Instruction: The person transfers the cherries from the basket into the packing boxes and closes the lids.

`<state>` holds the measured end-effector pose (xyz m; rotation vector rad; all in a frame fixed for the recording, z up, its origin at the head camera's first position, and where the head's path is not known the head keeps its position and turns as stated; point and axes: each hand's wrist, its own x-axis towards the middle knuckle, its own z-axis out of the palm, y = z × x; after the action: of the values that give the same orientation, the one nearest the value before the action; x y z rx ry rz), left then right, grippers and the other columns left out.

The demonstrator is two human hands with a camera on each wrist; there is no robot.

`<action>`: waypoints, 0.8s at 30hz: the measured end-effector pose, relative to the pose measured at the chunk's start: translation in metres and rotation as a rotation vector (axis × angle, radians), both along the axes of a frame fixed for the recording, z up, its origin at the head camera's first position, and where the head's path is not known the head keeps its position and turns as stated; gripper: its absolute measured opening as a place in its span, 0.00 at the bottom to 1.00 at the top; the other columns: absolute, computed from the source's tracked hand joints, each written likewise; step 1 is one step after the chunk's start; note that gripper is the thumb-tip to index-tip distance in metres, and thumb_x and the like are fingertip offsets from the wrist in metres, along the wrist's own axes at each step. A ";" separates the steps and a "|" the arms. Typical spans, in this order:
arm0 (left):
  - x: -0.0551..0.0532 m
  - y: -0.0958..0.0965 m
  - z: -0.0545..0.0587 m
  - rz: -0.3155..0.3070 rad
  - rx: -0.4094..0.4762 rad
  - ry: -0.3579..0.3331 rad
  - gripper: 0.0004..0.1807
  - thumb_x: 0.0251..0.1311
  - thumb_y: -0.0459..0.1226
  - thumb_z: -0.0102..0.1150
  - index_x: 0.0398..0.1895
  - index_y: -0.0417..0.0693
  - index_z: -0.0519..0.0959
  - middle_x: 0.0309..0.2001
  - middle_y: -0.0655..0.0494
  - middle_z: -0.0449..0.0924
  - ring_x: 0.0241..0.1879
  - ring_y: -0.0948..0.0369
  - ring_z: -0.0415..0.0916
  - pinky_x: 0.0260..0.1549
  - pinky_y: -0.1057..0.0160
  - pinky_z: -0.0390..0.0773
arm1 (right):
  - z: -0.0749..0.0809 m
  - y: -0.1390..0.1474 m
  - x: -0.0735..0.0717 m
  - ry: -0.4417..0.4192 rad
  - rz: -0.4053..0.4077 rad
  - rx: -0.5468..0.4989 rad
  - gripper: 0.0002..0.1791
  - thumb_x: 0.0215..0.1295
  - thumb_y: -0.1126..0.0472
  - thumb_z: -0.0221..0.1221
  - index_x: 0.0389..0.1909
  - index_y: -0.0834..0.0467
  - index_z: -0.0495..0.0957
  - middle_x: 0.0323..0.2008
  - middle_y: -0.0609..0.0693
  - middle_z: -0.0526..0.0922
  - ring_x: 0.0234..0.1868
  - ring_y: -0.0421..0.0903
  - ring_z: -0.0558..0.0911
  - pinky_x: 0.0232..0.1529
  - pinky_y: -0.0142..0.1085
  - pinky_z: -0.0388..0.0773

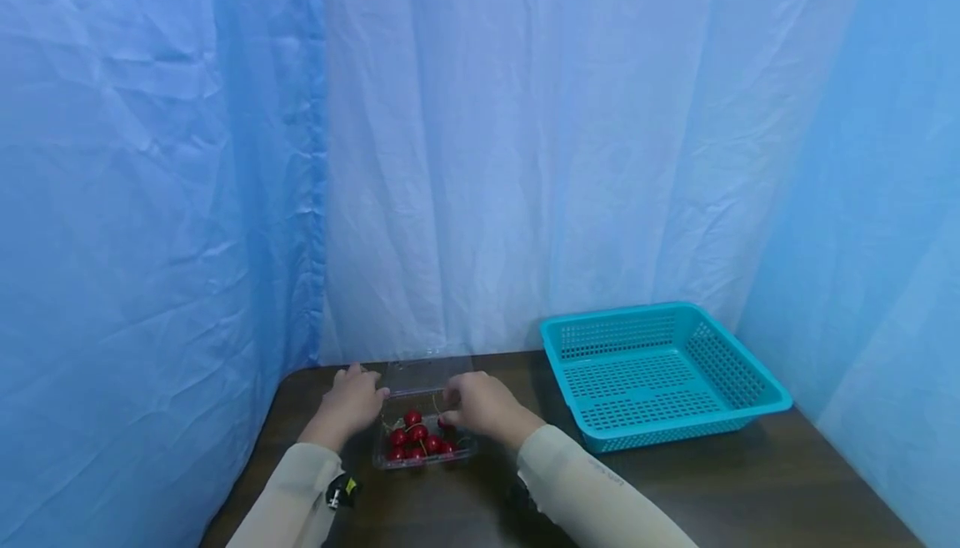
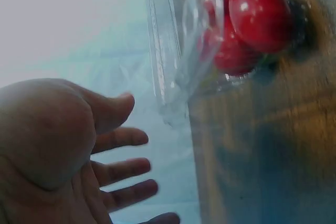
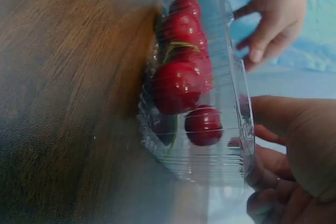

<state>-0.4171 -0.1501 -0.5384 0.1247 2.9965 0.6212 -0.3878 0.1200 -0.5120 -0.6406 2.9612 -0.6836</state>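
Note:
Red cherries (image 1: 417,431), some with green stems, lie in a clear plastic clamshell box (image 1: 423,462) whose lid (image 1: 427,374) is folded back. My left hand (image 1: 349,402) is at the box's left side; in the left wrist view its fingers (image 2: 126,172) are spread and hold nothing. My right hand (image 1: 480,404) reaches over the box's right side, beside a cherry and a thin stem. Through the plastic in the right wrist view, its curled fingers (image 3: 270,163) show near the rim, close to a cherry (image 3: 203,125). Whether they pinch anything is hidden.
A turquoise perforated basket (image 1: 577,410) stands on the dark wooden table (image 1: 675,498) to the right of the box. Blue-white curtains (image 1: 525,156) hang behind the table and at both sides.

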 end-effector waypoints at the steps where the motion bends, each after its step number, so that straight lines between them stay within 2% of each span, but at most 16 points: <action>1: -0.003 -0.004 -0.004 0.002 0.011 -0.005 0.30 0.88 0.52 0.56 0.77 0.38 0.80 0.75 0.31 0.76 0.74 0.31 0.72 0.69 0.23 0.77 | -0.001 0.001 0.000 0.000 -0.006 -0.024 0.09 0.71 0.50 0.79 0.45 0.46 0.92 0.42 0.43 0.93 0.39 0.38 0.88 0.45 0.37 0.93; 4: -0.005 -0.009 -0.008 -0.008 0.056 -0.040 0.30 0.89 0.50 0.54 0.71 0.32 0.82 0.67 0.31 0.84 0.68 0.31 0.80 0.67 0.28 0.82 | -0.003 0.005 -0.003 -0.003 -0.035 -0.132 0.06 0.76 0.51 0.75 0.45 0.47 0.92 0.42 0.43 0.92 0.37 0.38 0.87 0.43 0.37 0.92; 5: -0.002 -0.009 -0.006 -0.005 0.077 -0.055 0.29 0.89 0.49 0.54 0.70 0.30 0.82 0.65 0.31 0.86 0.67 0.32 0.82 0.67 0.30 0.83 | -0.004 0.006 -0.004 -0.007 -0.052 -0.175 0.05 0.79 0.51 0.73 0.46 0.48 0.92 0.41 0.43 0.91 0.36 0.38 0.86 0.41 0.37 0.91; 6: 0.004 -0.006 0.003 0.008 0.101 -0.093 0.27 0.89 0.46 0.54 0.69 0.29 0.82 0.63 0.31 0.87 0.66 0.32 0.84 0.67 0.31 0.84 | -0.005 0.008 -0.006 -0.011 -0.077 -0.212 0.05 0.81 0.52 0.71 0.46 0.48 0.91 0.40 0.43 0.90 0.36 0.39 0.86 0.40 0.37 0.90; 8: 0.009 -0.004 0.007 0.021 0.127 -0.117 0.26 0.89 0.45 0.54 0.66 0.28 0.83 0.59 0.33 0.89 0.62 0.34 0.87 0.64 0.32 0.86 | -0.007 0.011 -0.010 -0.019 -0.134 -0.280 0.08 0.84 0.52 0.68 0.49 0.51 0.91 0.41 0.46 0.90 0.36 0.42 0.86 0.41 0.41 0.91; 11: 0.012 -0.003 0.008 0.017 0.139 -0.118 0.26 0.89 0.46 0.54 0.63 0.29 0.85 0.54 0.36 0.91 0.57 0.38 0.89 0.60 0.35 0.89 | -0.011 0.017 -0.017 -0.033 -0.228 -0.341 0.15 0.86 0.51 0.64 0.61 0.56 0.87 0.52 0.54 0.92 0.48 0.51 0.91 0.51 0.50 0.94; 12: 0.005 -0.010 -0.004 -0.015 0.155 -0.100 0.29 0.89 0.51 0.54 0.62 0.31 0.87 0.52 0.38 0.91 0.54 0.42 0.90 0.56 0.39 0.90 | -0.014 0.019 -0.019 -0.047 -0.254 -0.351 0.19 0.87 0.50 0.63 0.65 0.58 0.85 0.57 0.57 0.91 0.54 0.55 0.91 0.57 0.54 0.93; 15: 0.003 -0.010 -0.008 -0.028 0.181 -0.095 0.29 0.88 0.52 0.56 0.62 0.32 0.87 0.52 0.39 0.92 0.54 0.42 0.90 0.56 0.40 0.91 | -0.023 0.024 -0.024 -0.106 -0.304 -0.376 0.29 0.87 0.47 0.62 0.76 0.62 0.78 0.72 0.64 0.84 0.71 0.64 0.86 0.70 0.63 0.86; 18: 0.004 -0.007 -0.008 -0.005 0.212 -0.097 0.27 0.87 0.50 0.58 0.62 0.33 0.88 0.52 0.41 0.92 0.55 0.42 0.90 0.57 0.39 0.91 | -0.030 0.026 -0.025 -0.171 -0.304 -0.398 0.35 0.87 0.45 0.62 0.79 0.65 0.74 0.77 0.67 0.79 0.77 0.68 0.80 0.76 0.66 0.81; 19: 0.011 0.000 0.002 0.033 0.206 -0.112 0.24 0.87 0.46 0.59 0.63 0.32 0.87 0.54 0.39 0.92 0.57 0.39 0.89 0.60 0.35 0.89 | -0.031 0.026 -0.026 -0.186 -0.294 -0.403 0.35 0.86 0.45 0.62 0.79 0.66 0.74 0.77 0.68 0.79 0.77 0.69 0.80 0.76 0.66 0.80; 21: 0.011 0.001 0.002 0.056 0.215 -0.111 0.22 0.86 0.44 0.60 0.63 0.33 0.87 0.54 0.40 0.92 0.58 0.39 0.89 0.60 0.35 0.89 | -0.034 0.027 -0.026 -0.222 -0.276 -0.427 0.35 0.86 0.45 0.63 0.78 0.67 0.76 0.72 0.68 0.83 0.68 0.66 0.87 0.69 0.63 0.87; 24: 0.011 0.002 0.001 0.082 0.233 -0.113 0.21 0.85 0.44 0.62 0.63 0.34 0.87 0.55 0.40 0.91 0.58 0.39 0.89 0.60 0.35 0.89 | -0.035 0.030 -0.027 -0.287 -0.267 -0.467 0.33 0.86 0.44 0.63 0.77 0.65 0.77 0.58 0.63 0.89 0.45 0.56 0.91 0.48 0.52 0.93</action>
<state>-0.4065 -0.1484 -0.5376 -0.0187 2.8231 0.9516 -0.4149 0.1497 -0.5474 -0.1329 2.6493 -1.3820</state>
